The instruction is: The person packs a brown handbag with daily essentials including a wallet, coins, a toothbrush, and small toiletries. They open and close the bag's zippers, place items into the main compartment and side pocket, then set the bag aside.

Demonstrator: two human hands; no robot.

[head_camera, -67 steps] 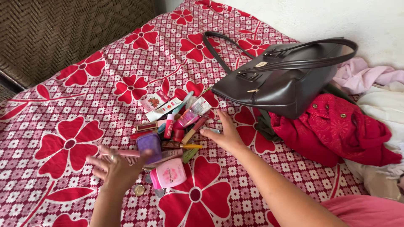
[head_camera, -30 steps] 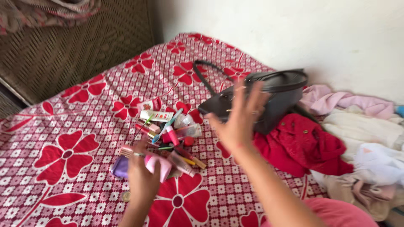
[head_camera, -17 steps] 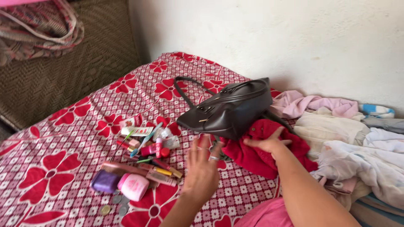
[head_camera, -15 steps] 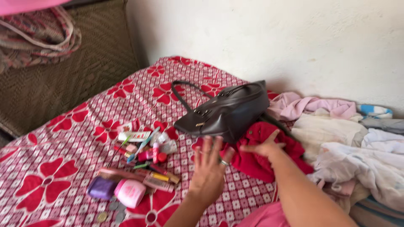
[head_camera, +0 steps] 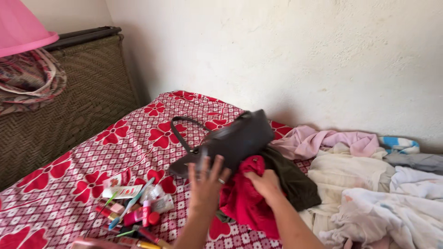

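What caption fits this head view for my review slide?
Right hand grips a red garment while the left hand presses against a dark grey handbag on a red floral bedsheet, cosmetics scattered nearby.

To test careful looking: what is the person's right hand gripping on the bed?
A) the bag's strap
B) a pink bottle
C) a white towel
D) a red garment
D: the right hand closes on the red garment lying against the dark bag, while the left hand is spread open beside it, in front of the bag.
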